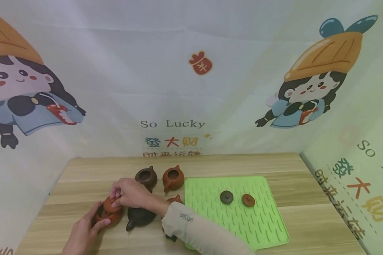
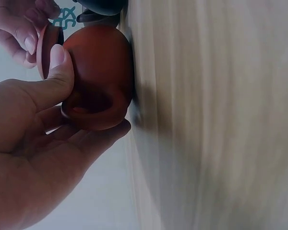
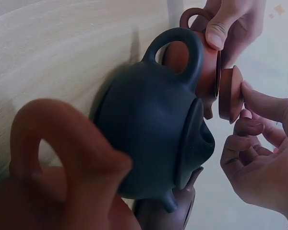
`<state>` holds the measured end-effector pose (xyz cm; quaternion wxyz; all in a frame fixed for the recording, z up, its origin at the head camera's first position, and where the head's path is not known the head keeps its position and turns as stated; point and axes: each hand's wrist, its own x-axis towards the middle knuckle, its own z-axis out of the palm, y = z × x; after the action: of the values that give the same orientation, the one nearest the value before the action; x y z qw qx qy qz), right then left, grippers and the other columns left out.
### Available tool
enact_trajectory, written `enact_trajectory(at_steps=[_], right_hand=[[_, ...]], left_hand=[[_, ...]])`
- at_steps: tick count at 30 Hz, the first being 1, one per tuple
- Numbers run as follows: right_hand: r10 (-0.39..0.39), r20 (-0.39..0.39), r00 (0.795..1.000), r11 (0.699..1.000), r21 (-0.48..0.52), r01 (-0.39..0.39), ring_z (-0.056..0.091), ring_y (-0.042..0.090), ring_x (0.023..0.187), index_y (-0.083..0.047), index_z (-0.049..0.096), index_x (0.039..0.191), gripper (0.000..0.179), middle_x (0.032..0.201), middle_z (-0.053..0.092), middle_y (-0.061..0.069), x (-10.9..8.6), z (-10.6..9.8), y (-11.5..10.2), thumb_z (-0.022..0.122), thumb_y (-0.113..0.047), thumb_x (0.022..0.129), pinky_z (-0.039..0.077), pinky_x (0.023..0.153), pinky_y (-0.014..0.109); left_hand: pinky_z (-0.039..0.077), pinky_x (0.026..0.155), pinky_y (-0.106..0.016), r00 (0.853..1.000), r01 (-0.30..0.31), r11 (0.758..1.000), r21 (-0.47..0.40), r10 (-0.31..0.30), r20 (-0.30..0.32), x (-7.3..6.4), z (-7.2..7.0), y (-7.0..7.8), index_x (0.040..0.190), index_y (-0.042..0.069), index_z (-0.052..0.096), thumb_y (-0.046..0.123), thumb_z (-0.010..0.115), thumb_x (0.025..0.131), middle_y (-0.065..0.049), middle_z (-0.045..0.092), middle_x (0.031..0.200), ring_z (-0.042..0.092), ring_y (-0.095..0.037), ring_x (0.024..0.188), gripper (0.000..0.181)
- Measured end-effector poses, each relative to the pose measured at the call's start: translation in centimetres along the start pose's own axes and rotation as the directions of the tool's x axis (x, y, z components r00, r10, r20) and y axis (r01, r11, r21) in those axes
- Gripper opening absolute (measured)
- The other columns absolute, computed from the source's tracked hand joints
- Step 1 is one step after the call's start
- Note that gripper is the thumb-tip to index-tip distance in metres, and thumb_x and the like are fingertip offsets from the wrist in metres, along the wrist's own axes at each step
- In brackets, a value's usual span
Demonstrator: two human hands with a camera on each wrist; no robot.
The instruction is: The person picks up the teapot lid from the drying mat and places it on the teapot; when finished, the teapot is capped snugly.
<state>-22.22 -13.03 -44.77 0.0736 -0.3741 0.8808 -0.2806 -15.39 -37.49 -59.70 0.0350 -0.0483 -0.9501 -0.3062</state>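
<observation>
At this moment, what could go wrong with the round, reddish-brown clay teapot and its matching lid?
The right hand pinches the round reddish-brown clay lid, not yet seated; it might slip and chip. The round black teapot stands close to the reddish-brown teapot that the left hand holds, so a sideways move could knock them together.

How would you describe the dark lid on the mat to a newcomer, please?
On the wooden table lies a green ridged mat. Of its two knobbed lids, yours is the left one: the dark grey teapot lid, unlike the orange-brown teapot lid beside it.
</observation>
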Motion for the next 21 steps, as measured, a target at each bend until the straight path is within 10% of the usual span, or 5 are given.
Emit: enact_trajectory(at_steps=[21], right_hand=[[0.003,0.029,1.000,0.997,-0.080,-0.001,0.054,-0.010,0.082,-0.022,0.082,0.102,0.016,0.090,0.068,-0.017,1.5,1.6,-1.3,0.093,-0.024,0.091,0.037,0.074,0.002]], left_hand=[[0.056,0.094,-0.074,0.999,-0.023,0.999,-0.024,0.022,-0.028,-0.1,0.2,-0.1,0.152,-0.011,0.051,0.040,0.080,0.102,-0.036,0.071,0.132,0.069,-0.060,0.119,0.078]])
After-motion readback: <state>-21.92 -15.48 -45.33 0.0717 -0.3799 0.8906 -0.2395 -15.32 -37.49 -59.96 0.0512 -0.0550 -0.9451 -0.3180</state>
